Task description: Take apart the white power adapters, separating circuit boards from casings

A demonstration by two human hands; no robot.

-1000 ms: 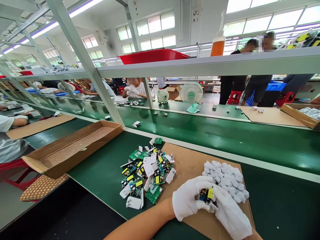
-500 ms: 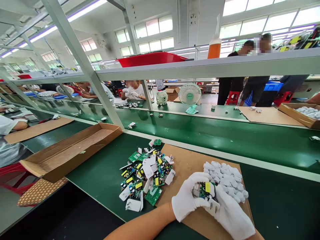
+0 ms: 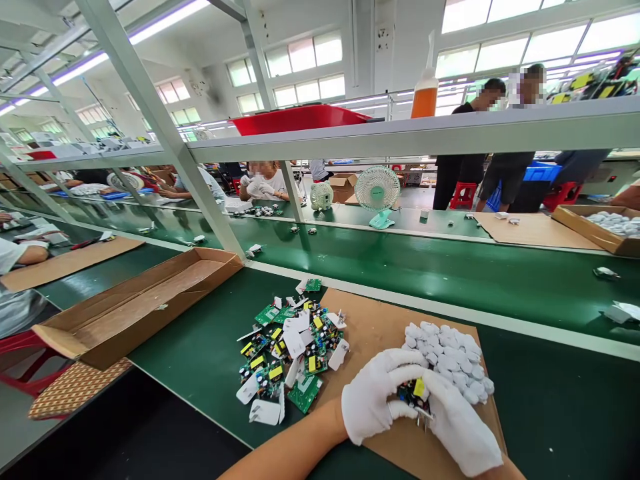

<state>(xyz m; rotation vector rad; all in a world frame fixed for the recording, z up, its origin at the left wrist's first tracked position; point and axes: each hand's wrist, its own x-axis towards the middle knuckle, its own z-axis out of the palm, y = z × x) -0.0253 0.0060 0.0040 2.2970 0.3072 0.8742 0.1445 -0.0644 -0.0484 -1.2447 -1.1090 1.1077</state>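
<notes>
Both my hands wear white gloves and hold one small circuit board (image 3: 411,392) with a yellow block and metal plug pins, over a cardboard sheet (image 3: 373,323). My left hand (image 3: 375,393) curls round its left side, fingers over the top and thumb below. Closed on the right side of the same board is my right hand (image 3: 457,420), hiding part of it. Just beyond the hands lies a heap of white rounded pieces (image 3: 450,357). To the left is a pile of circuit boards (image 3: 305,343) with white plates attached.
A long open cardboard box (image 3: 145,300) lies at the left. Behind the bench runs a green conveyor belt (image 3: 400,253) with a few small units on it. A metal shelf (image 3: 320,143) crosses above, bearing a red tray (image 3: 305,120) and an orange-filled bottle (image 3: 425,97). People are farther back.
My left fingers have closed farther over the top of the board, and the board has turned so less of it shows. On the belt, units have shifted left, with another appearing at the right.
</notes>
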